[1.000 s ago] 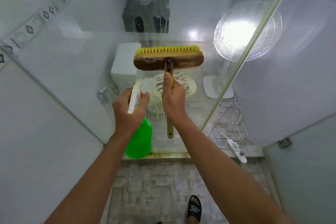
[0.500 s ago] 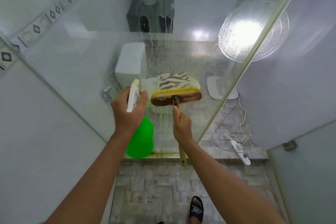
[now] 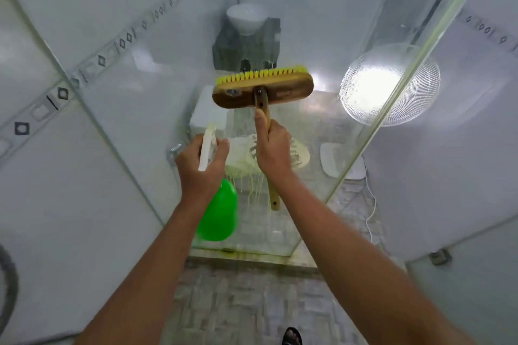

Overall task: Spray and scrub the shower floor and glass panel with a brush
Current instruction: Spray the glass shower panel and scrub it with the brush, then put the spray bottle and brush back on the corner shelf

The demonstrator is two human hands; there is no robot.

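Your right hand (image 3: 273, 148) holds the brush (image 3: 262, 90) against the glass (image 3: 140, 109), head above your fist. Your left hand (image 3: 200, 164), just left of it, holds the bottle (image 3: 218, 211), which hangs below. Behind the glass sit a toilet (image 3: 208, 115) and basin (image 3: 246, 19). A fan (image 3: 392, 87) stands right.

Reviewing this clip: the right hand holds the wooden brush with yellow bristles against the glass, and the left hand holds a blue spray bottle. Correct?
Not quite: the spray bottle in the left hand is green, not blue, as the head view shows. The right hand does hold the wooden brush with yellow bristles against the glass panel.
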